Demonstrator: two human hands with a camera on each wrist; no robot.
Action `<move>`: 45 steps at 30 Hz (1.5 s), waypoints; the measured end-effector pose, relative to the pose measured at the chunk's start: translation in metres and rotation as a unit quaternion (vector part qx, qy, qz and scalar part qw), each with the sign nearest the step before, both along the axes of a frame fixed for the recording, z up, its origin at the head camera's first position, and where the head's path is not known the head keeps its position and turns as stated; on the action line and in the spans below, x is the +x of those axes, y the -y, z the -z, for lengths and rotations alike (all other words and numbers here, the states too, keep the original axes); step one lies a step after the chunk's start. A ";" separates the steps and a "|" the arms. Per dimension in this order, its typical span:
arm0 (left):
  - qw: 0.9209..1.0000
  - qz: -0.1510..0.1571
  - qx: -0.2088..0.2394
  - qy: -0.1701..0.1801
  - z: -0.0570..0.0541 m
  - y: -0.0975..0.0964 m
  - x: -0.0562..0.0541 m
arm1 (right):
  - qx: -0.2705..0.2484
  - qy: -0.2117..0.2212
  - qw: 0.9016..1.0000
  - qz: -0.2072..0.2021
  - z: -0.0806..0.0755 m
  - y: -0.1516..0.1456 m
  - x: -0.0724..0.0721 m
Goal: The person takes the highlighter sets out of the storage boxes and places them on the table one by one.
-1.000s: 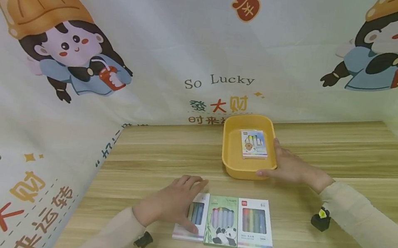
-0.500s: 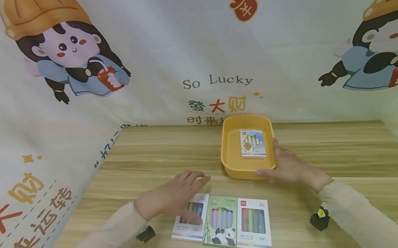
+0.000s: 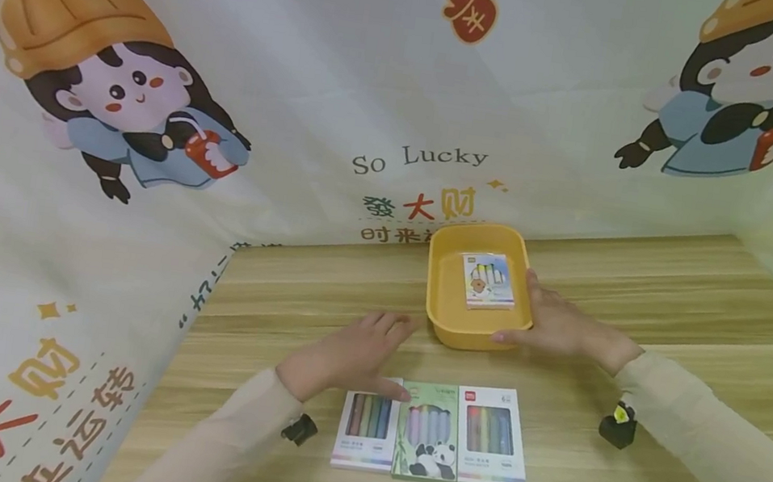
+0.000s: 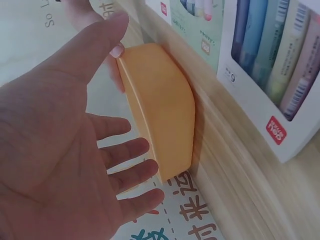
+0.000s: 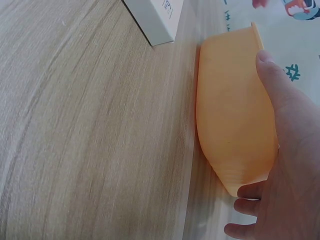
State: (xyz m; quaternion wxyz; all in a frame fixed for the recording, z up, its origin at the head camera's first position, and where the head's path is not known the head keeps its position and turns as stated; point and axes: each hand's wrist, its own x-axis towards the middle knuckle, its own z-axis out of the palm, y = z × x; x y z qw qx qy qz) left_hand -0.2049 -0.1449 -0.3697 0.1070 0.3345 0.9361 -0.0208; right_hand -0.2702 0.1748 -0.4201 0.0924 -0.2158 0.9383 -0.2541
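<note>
Three flat crayon boxes lie side by side on the table: a white crayon box [image 3: 363, 447], a green crayon box [image 3: 429, 434] with pandas, and another white crayon box [image 3: 493, 442]. My left hand [image 3: 349, 354] hovers over the far end of the left pair, fingers spread and holding nothing; its thumb overlaps the green box's edge in the head view. Behind them stands a yellow plastic basin [image 3: 469, 339] with a smaller crayon box [image 3: 489, 281] inside. My right hand [image 3: 555, 320] holds the basin's right side, thumb at the near corner and fingers along the wall.
The wood-grain table [image 3: 582, 478] meets a printed cloth backdrop [image 3: 308, 60] at the back and sides. The basin sits close to the back cloth. A small black device [image 3: 619, 425] is on the right wrist, and a similar black device [image 3: 299, 428] on the left.
My left hand has lifted off the left white box and moved forward and slightly right, uncovering more of its window. My right hand and the basin keep their place.
</note>
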 end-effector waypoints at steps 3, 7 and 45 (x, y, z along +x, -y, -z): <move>1.000 0.000 0.002 -0.003 -0.003 -0.003 -0.004 | 0.003 -0.002 1.000 0.000 -0.001 0.000 0.000; 1.000 0.000 0.011 -0.005 -0.007 -0.006 -0.009 | 0.003 -0.004 1.000 -0.002 -0.002 0.000 0.000; 0.999 -0.016 0.031 0.006 -0.025 -0.041 -0.054 | 0.005 0.004 1.000 -0.002 -0.001 0.000 -0.002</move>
